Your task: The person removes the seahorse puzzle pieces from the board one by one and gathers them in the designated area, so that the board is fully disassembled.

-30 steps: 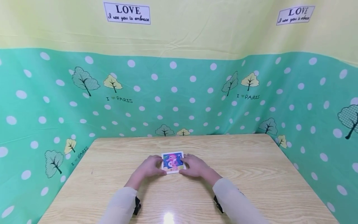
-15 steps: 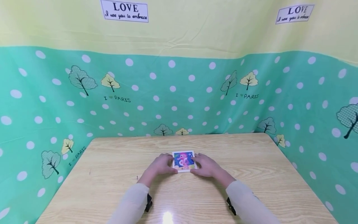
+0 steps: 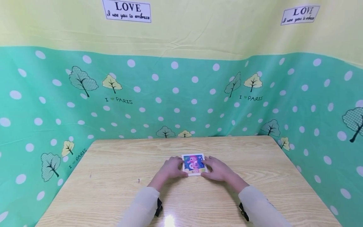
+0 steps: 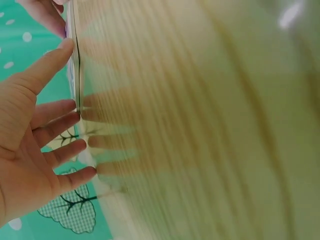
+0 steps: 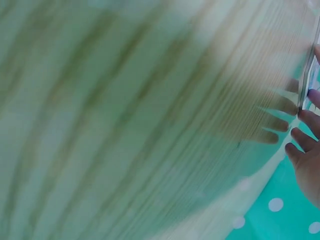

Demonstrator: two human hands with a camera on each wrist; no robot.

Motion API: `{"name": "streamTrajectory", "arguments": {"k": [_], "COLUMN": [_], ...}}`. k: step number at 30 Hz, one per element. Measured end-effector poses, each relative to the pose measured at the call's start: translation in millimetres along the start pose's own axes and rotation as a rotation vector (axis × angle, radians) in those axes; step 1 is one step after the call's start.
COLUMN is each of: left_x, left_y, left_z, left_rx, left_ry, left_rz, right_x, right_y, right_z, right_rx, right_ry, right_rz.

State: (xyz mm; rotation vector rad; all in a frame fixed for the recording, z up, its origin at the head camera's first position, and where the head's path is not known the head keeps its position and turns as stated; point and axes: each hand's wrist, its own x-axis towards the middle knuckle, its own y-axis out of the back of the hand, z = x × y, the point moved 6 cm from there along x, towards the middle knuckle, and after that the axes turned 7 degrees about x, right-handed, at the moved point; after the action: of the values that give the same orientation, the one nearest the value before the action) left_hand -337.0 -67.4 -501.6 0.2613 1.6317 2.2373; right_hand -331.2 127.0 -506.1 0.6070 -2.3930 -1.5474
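Where the head view looks down on the wooden surface (image 3: 113,176), we see a small square picture tile (image 3: 194,164) lying flat near the middle, its white border framing a pink seahorse on blue, the top of the picture turned away from us toward the polka-dot cloth backdrop (image 3: 181,94). Being square, it has no long axis that we can name. Our left hand (image 3: 170,168) rests against its left edge and our right hand (image 3: 216,168) against its right edge, so the tile sits between the two. The wrist views give what the head view cannot: from the left wrist we see the tile edge-on (image 4: 75,60) as a thin line, the left hand's fingers (image 4: 60,130) straight and spread, tips touching the surface beside that edge, thumb laid along it. From the right wrist we see the tile's rim (image 5: 307,75) at the far margin with the right hand's fingers (image 5: 302,137) lightly bent at it; the grip there looks loose, not clamped.
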Motion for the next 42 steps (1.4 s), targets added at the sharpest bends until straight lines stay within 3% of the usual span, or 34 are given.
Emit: {"name": "streamTrajectory", "arguments": {"k": [9, 22, 31, 42], "left_x": [1.0, 1.4, 6.9, 12.7], "left_y": [-4.6, 4.5, 1.3, -6.2], "left_z": [4.6, 1.8, 8.2, 24.2], "left_rx": [0.028, -0.05, -0.06, 0.078], "left_ry": [0.008, 0.042, -0.057, -0.185], "left_rz": [-0.006, -0.034, -0.012, -0.007], "right_x": [-5.1, -4.9, -6.0, -5.8], "right_y": [-1.1, -4.9, -3.9, -4.1], "right_z": [6.4, 10.0, 11.3, 10.8], "right_rx": [0.025, 0.091, 0.111, 0.125], "right_ry": [-0.038, -0.063, -0.065, -0.06], "right_rz": [-0.003, 0.007, 0.014, 0.006]}}
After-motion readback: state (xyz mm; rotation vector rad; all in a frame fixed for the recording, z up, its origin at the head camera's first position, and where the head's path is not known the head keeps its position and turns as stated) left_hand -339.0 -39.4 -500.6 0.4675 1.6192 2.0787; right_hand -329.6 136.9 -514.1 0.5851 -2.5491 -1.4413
